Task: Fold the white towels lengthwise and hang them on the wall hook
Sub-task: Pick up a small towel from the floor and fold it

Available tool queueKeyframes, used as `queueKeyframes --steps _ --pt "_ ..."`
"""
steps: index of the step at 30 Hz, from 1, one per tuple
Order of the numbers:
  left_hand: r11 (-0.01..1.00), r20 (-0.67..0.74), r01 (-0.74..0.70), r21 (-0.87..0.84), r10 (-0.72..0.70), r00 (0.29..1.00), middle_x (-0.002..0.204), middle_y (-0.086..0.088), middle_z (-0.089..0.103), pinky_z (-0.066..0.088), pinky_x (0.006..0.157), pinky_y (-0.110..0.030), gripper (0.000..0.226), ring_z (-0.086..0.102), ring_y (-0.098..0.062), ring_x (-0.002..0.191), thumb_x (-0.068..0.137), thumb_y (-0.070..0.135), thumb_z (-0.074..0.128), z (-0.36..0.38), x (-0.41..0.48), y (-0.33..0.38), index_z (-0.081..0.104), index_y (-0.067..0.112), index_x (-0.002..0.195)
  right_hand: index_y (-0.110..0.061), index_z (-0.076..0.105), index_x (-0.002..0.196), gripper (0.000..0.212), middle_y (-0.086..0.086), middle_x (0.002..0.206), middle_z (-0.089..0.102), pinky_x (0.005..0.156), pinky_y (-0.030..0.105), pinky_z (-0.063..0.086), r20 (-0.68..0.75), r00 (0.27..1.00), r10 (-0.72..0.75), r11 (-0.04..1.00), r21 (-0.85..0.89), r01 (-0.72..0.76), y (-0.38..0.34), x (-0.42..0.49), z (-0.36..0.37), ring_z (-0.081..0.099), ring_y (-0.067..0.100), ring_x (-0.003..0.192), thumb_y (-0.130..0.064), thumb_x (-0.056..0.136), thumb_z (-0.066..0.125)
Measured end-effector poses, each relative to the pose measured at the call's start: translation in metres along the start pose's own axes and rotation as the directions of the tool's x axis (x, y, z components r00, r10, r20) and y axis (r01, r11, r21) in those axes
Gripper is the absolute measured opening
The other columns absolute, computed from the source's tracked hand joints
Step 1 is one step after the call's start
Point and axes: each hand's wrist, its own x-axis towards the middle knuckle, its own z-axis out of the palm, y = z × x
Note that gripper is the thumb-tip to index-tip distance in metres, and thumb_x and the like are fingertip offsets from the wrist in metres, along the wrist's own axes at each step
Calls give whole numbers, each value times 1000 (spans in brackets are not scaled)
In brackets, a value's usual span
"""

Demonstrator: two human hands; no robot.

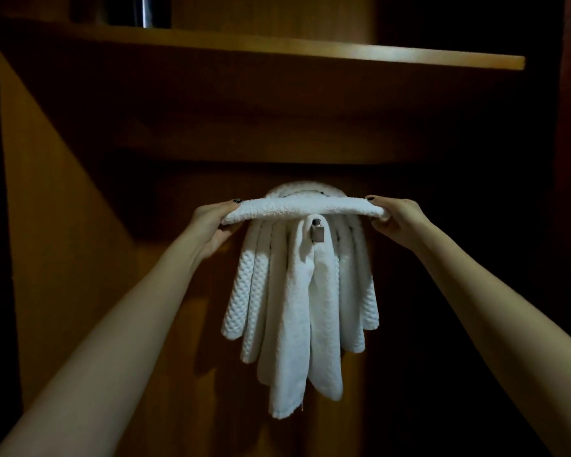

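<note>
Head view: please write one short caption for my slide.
Both hands hold a folded white towel level above the wall hook already carrying towels.

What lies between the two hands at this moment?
In the head view, a folded white towel spans from left hand to right hand, just above the metal hook and the towels already hanging.

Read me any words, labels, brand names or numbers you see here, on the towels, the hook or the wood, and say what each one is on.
None: no readable text anywhere in this view.
Folded towel held between the left hand and right hand: plain white, no print.
Hanging towels: textured weave only; a tiny mark at one bottom hem is too small to read.
Metal hook: no marking visible.
Wooden shelf: bare.
</note>
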Motion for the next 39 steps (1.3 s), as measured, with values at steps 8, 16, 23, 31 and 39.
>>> queueKeyframes --steps 8,16,23,31,39 --pt "999 1 42 0 -42 999 97 -11 71 55 76 -29 23 68 -16 88 90 4 60 2 -12 -39 64 -2 112 -2 67 100 13 8 91 63 64 22 51 46 993 110 989 98 -114 54 -11 -13 60 13 77 0 91 59" --pt "968 -29 210 -138 -216 976 85 -11 70 57 59 -21 14 68 -14 70 91 -7 54 26 -49 -92 66 0 94 7 67 102 19 11 83 66 51 19 50 16 984 177 965 195 -177 112 -47 8 63 13 67 6 84 65" --pt "880 -75 -50 473 97 993 73 -8 62 43 60 -29 28 55 -19 66 99 12 47 43 -67 -101 67 13 79 -6 63 106 17 15 108 64 75 27 52 -239 971 -10 988 -151 -27 158 -73 1 62 25 92 -2 95 51" --pt "387 131 -360 849 507 852 147 -2 44 18 118 -33 42 27 -18 142 93 21 61 46 -64 -77 56 18 134 -18 53 134 45 -4 135 50 106 19 36 162 711 -684 562 -504 656 69 -59 17 44 9 127 -16 91 64" --pt "297 273 -501 813 565 779 103 -13 72 45 71 -26 34 67 -28 83 91 13 60 47 -43 -71 64 10 125 -18 74 107 23 2 78 72 61 37 48 280 731 -622 510 -565 649 70 -47 25 65 21 68 -11 93 57"
